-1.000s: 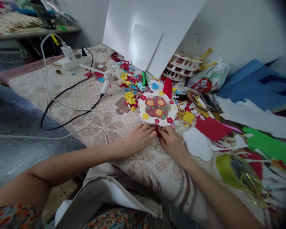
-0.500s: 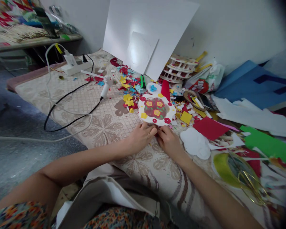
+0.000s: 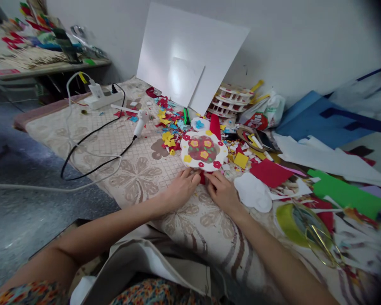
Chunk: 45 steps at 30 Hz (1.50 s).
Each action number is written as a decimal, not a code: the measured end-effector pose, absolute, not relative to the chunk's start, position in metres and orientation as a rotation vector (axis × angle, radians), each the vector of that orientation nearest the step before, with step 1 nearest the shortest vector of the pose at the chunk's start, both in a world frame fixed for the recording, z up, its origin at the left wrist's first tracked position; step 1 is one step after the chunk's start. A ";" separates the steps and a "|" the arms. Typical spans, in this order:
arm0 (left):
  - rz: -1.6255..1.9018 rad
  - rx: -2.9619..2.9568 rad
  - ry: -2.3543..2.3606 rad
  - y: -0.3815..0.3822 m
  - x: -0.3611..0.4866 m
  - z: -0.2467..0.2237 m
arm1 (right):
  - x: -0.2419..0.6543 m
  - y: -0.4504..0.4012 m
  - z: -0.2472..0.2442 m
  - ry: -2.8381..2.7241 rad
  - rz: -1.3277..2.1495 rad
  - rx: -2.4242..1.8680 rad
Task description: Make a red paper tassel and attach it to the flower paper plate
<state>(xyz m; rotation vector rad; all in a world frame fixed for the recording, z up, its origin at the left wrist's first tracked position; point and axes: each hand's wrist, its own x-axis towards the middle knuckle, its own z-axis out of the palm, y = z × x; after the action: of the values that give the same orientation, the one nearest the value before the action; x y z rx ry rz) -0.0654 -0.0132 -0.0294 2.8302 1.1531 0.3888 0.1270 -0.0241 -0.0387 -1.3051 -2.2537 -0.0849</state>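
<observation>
The flower-shaped plaque [image 3: 204, 149] lies flat on the worktop [image 3: 136, 169] just beyond my fingertips, and its face looks nearly finished to me: three yellow flowers with green leaves fill the middle, and red and yellow flowers dot the white rim. What seems undone is the red strip [image 3: 202, 177] at its near edge, between my two hands; I can't tell whether it is fixed to the plaque. The plain white cutout [image 3: 253, 192] on my right carries no flowers, and loose yellow flowers [image 3: 168, 138] lie to the left of the plaque. My left forearm reaches in from the lower left, elbow bent, and my right comes up from the lower right. My left hand [image 3: 182, 189] and right hand [image 3: 222, 192] meet palms down, fingers curled and drawn in narrow at the strip; whether they pinch it or only press it, I can't tell.
</observation>
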 end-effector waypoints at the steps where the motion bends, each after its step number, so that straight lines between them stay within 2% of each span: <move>1: 0.394 2.824 1.150 -0.014 -0.065 -0.027 | 0.126 -0.024 -0.039 -2.291 -0.103 -1.327; 9: 0.393 2.911 1.089 -0.012 -0.065 -0.026 | 0.117 -0.019 -0.037 -2.377 -0.018 -1.515; 16: 0.600 2.823 0.987 -0.006 -0.074 -0.044 | 0.129 -0.020 -0.041 -2.247 0.104 -1.299; 30: 0.593 2.746 1.007 -0.008 -0.074 -0.044 | 0.128 -0.022 -0.042 -2.159 0.080 -1.274; 35: 0.739 2.672 1.001 -0.011 -0.077 -0.040 | 0.140 -0.022 -0.036 -1.851 -0.114 -1.326; 40: 0.997 2.431 1.157 -0.012 -0.081 -0.039 | 0.150 -0.012 -0.032 -1.911 -0.285 -1.455; 45: 1.085 1.976 1.287 -0.009 -0.085 -0.036 | 0.147 -0.004 -0.032 -2.036 -0.257 -1.403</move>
<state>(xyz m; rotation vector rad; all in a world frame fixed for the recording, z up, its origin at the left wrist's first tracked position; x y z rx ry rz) -0.0849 -0.0089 -0.0358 1.9756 1.2873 1.0854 0.1471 -0.0042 -0.0322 -1.4026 -2.0362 -0.2571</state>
